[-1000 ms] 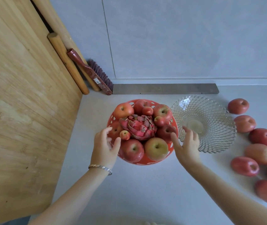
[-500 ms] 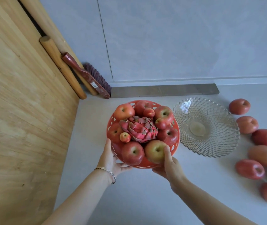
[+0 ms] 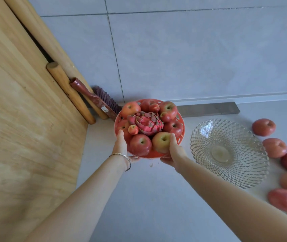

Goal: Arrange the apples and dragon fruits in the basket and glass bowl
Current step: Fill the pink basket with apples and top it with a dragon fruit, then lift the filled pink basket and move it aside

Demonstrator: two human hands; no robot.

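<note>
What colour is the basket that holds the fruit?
The basket is orange-red; the head view shows it.

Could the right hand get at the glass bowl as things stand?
Not freely, it seems: the right hand and left hand both grip the full basket. The path looks open; the glass bowl sits just right of it, nothing between.

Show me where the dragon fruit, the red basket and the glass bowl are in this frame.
dragon fruit (image 3: 147,123): head view, middle of its pink scaly skin.
red basket (image 3: 181,135): head view, its perforated right wall.
glass bowl (image 3: 244,154): head view, bare patterned wall right of its base.
</note>
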